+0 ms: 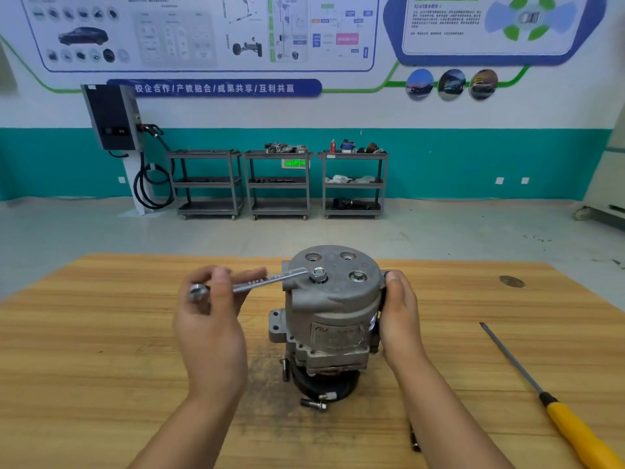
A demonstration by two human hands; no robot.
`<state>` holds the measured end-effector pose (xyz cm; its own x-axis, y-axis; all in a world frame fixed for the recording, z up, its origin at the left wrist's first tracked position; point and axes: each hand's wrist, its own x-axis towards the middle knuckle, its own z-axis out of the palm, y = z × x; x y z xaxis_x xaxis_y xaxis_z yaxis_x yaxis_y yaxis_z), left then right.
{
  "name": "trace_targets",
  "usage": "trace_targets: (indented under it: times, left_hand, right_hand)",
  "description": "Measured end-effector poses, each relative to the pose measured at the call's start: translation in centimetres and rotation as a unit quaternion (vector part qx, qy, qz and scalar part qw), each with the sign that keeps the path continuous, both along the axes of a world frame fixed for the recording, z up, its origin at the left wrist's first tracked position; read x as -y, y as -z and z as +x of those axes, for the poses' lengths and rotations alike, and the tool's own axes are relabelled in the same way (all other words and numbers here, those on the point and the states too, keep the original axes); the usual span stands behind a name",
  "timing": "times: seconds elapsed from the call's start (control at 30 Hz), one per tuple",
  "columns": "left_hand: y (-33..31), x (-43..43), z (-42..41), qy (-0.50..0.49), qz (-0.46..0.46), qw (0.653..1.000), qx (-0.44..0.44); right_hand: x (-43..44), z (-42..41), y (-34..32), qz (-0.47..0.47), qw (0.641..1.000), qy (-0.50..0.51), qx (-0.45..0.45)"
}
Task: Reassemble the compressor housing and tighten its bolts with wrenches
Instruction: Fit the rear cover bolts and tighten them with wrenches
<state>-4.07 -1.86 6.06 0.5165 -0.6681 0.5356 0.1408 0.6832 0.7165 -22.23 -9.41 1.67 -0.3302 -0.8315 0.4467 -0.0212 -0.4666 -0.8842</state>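
Observation:
A grey metal compressor point(333, 309) stands upright on its black pulley in the middle of the wooden table point(101, 333). A silver wrench point(267, 280) lies across its top, with the ring end over a bolt point(319, 274) on the round cover. A second bolt point(357, 275) sits to the right of it. My left hand point(211, 319) grips the wrench's free end. My right hand point(400, 316) clasps the compressor's right side.
Two loose bolts point(314, 403) lie at the foot of the compressor. A yellow-handled screwdriver point(554, 404) lies on the table at the right. A small dark bit point(415, 441) rests near my right forearm. Three grey carts point(277, 184) stand against the far wall.

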Motion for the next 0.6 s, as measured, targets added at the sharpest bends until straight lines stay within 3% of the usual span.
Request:
trace_targets:
  times: [0.03, 0.1, 0.27, 0.47, 0.6]
  left_hand:
    - [-0.3, 0.4, 0.5, 0.005, 0.012, 0.999, -0.045]
    - [-0.8, 1.5, 1.2, -0.018, 0.039, 0.998, -0.038]
    - [-2.5, 5.9, 2.2, -0.077, 0.174, 0.975, 0.118]
    - [-6.2, 11.9, 0.4, 0.027, 0.288, 0.911, 0.294]
    - [-8.4, 12.6, -3.1, 0.061, 0.269, 0.822, 0.498]
  right_hand:
    - [0.0, -0.1, 0.1, 0.000, 1.000, -0.003, 0.000]
    - [-0.1, -0.2, 0.1, 0.001, 1.000, -0.002, -0.002]
    - [-0.1, -0.3, 0.1, 0.007, 1.000, -0.001, -0.010]
    - [-0.5, 0.1, 0.1, -0.006, 1.000, 0.004, -0.007]
    - [-0.5, 0.2, 0.1, -0.007, 1.000, -0.004, -0.006]
